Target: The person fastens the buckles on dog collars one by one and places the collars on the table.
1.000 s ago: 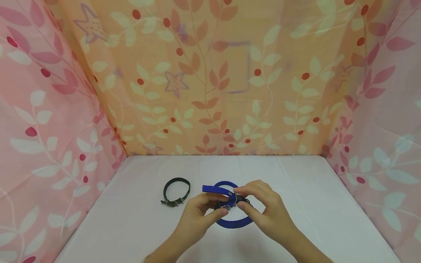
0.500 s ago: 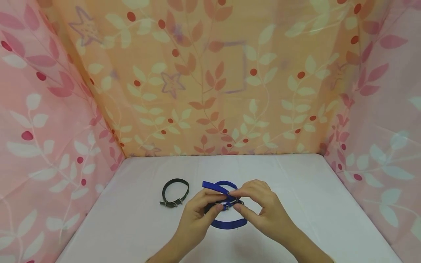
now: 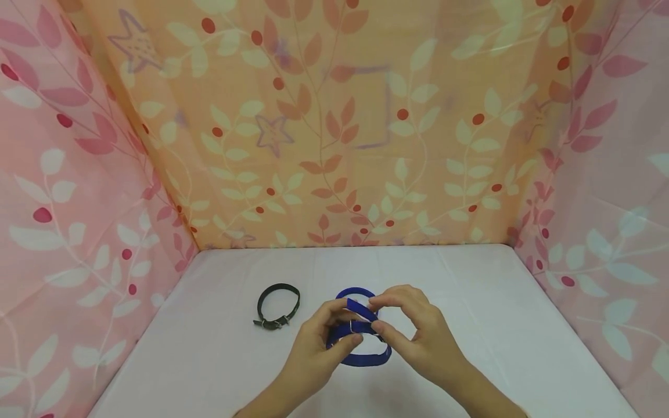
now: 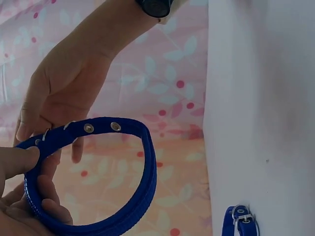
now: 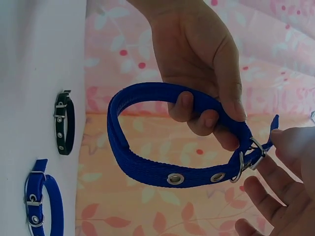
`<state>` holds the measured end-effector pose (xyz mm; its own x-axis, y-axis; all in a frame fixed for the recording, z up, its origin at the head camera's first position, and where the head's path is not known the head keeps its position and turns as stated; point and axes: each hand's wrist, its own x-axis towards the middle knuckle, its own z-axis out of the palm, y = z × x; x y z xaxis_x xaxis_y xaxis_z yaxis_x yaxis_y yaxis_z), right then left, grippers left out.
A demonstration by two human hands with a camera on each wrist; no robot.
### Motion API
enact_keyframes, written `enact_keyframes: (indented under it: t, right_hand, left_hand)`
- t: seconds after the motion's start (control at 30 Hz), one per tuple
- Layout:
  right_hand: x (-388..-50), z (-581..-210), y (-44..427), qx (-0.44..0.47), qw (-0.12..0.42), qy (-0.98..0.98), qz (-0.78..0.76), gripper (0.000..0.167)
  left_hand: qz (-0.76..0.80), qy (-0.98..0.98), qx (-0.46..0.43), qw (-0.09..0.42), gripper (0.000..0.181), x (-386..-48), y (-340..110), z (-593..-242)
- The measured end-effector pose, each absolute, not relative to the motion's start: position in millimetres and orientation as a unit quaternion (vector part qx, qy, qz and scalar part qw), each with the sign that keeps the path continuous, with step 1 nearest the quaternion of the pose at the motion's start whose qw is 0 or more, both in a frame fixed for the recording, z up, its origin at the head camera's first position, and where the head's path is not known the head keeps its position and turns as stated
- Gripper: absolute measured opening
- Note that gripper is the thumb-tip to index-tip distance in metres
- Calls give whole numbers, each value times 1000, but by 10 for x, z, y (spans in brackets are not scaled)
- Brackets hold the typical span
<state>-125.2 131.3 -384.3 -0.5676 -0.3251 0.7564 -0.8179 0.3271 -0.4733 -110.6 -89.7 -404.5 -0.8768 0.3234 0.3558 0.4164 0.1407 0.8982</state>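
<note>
Both hands hold a blue dog collar (image 5: 147, 169), buckled into a loop and raised above the white table. My left hand (image 3: 317, 342) grips its band, thumb outside and fingers through the loop in the right wrist view. At the buckle (image 5: 257, 153), my right hand (image 3: 424, 325) pinches the strap's short end between thumb and finger; its other fingers are spread. Metal eyelets show along the held band. Behind the hands lies a second blue collar (image 3: 353, 290), partly hidden in the head view. A black collar (image 3: 274, 324) lies to the left.
The white table (image 3: 209, 360) is enclosed by flowered cloth, with pink panels (image 3: 104, 278) at the sides and an orange panel (image 3: 334, 174) at the back. Both loose collars rest on the tabletop.
The held collar has turned in the hands. Its strap end, which stuck out leftward, has swung round, and the loop now stands more open. The black collar stays in place.
</note>
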Motion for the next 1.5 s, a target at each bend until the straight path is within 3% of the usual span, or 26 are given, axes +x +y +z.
enact_keyframes:
  t: [0.4, 0.7, 1.17, 1.5]
  right_hand:
    - [-1275, -3853, 1325, 369, 274, -782, 421, 40]
    - [-1331, -3857, 1330, 399, 317, -752, 417, 47]
    - [-1340, -3840, 1347, 400, 313, -756, 412, 43]
    - [-1363, -3859, 1336, 418, 338, -743, 400, 37]
  left_hand:
    - [-648, -735, -195, 34, 33, -1089, -916, -3988]
    - [-644, -740, -188, 45, 25, -1099, -913, -4011]
    - [-633, -729, -230, 123, 24, -1123, -906, -4083]
    - [-646, -715, -224, 143, 23, -1090, -873, -4102]
